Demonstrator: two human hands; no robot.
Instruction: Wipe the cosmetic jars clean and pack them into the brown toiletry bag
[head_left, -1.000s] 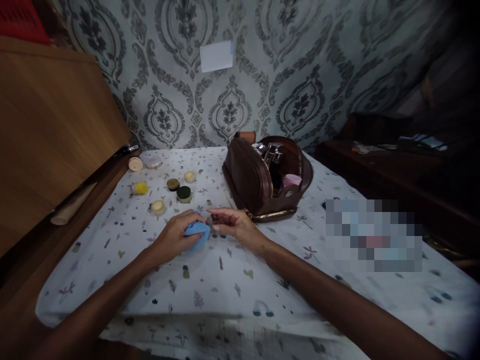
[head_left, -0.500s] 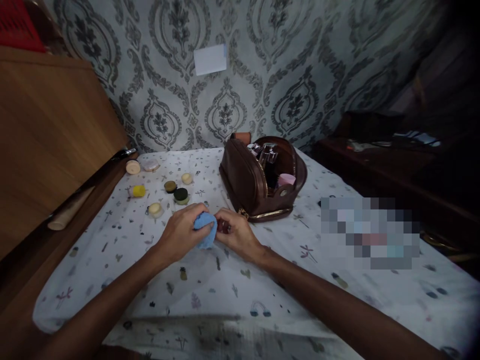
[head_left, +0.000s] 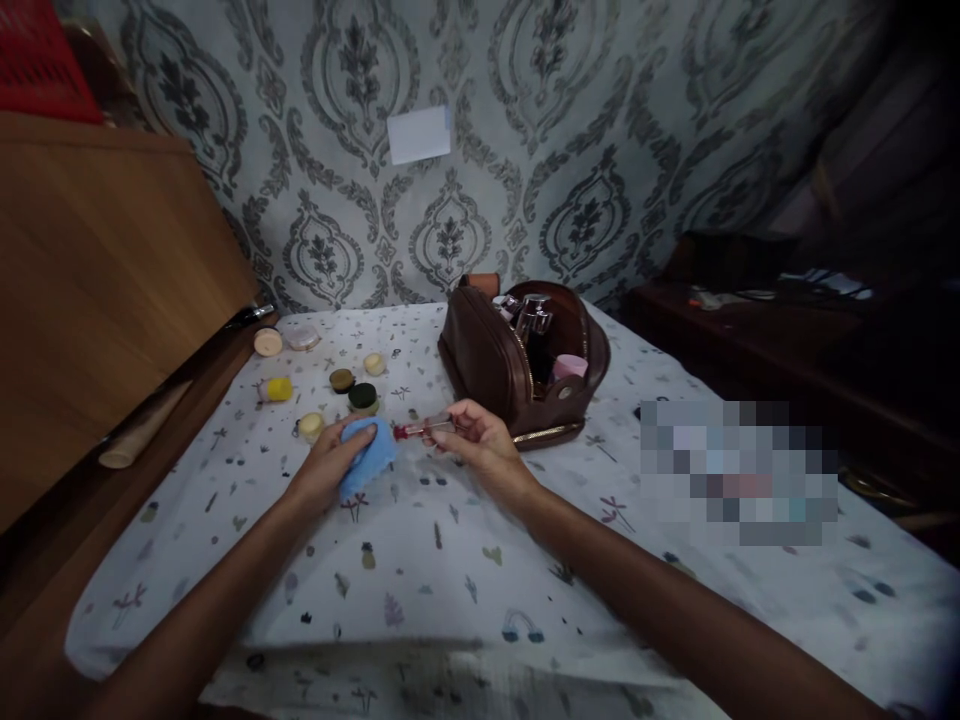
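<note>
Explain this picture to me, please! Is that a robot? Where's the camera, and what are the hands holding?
No robot here! Those are a person's bare hands. The camera sits on that person's head, looking forward and down. The left hand holds a blue cloth. The right hand holds a slim tube with a red end near the cloth. On the patterned white sheet are small round containers, a yellow-topped one lying down, and an open brown bag with things inside. The squares on the right hide something; I can't tell what.
</note>
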